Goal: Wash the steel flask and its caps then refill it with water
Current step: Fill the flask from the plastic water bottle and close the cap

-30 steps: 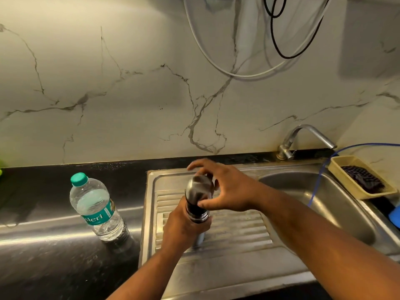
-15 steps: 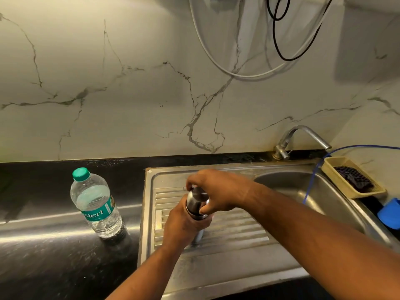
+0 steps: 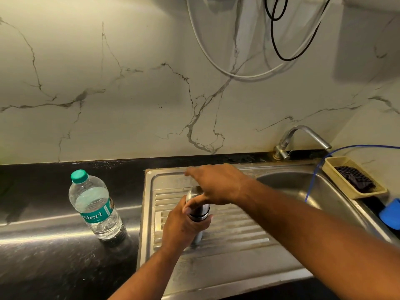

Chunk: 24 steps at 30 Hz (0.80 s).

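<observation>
The steel flask [image 3: 198, 213] stands upright on the ribbed drainboard [image 3: 238, 232] of the steel sink. My left hand [image 3: 181, 228] is wrapped around its body from the left. My right hand [image 3: 218, 187] lies over the top of the flask, thumb and palm on its steel cap [image 3: 193, 194], fingers stretched out to the left. Most of the cap is hidden under that hand. The flask's foot [image 3: 198, 240] shows below my left hand.
A plastic water bottle [image 3: 94, 204] with a green cap stands on the black counter, left of the sink. The basin [image 3: 303, 191] and tap [image 3: 303, 137] are at the right. A beige tray [image 3: 352, 176] with a dark scrubber and a blue object [image 3: 391, 213] sit at the far right.
My right hand has turned on the cap: its fingers, curled over the top a second ago, now stretch out to the left. The flask and my left hand stay in place.
</observation>
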Motion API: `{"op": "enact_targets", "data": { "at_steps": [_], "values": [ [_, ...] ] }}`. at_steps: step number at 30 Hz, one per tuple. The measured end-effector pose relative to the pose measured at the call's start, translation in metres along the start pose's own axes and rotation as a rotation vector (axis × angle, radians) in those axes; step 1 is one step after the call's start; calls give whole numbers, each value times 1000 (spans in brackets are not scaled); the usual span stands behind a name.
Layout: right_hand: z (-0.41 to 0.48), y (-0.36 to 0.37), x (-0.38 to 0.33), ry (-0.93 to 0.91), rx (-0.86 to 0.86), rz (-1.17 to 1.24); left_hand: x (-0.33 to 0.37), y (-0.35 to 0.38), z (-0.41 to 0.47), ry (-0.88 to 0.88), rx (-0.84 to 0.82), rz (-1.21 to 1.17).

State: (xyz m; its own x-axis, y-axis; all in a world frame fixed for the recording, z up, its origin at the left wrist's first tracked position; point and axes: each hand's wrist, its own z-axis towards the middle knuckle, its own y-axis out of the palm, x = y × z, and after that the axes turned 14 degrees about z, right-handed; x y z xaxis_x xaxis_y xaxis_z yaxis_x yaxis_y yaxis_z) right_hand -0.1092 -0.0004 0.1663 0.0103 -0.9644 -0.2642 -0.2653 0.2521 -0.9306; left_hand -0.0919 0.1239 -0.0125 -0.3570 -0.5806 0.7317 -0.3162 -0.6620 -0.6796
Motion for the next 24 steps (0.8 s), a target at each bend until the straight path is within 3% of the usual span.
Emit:
{"op": "enact_targets", "data": {
  "at_steps": [2,4,15,17,19,21,24],
  "values": [
    [-2,-13,4,-102,-181,146,-2,2,2,6,-17,14],
    [-1,-14,5,-191,-259,55,-2,3,4,-5,-23,61],
    [7,10,-7,59,46,-263,-4,5,4,-28,17,6],
    [4,10,-3,16,14,-154,-3,3,2,-9,11,0],
    [2,6,2,-99,-149,-20,-3,2,1,-2,-18,12],
    [1,0,4,-211,-239,-56,-1,2,3,-19,-24,63],
    [0,2,4,-220,-187,-80,2,2,4,-38,-20,80]
  ]
}}
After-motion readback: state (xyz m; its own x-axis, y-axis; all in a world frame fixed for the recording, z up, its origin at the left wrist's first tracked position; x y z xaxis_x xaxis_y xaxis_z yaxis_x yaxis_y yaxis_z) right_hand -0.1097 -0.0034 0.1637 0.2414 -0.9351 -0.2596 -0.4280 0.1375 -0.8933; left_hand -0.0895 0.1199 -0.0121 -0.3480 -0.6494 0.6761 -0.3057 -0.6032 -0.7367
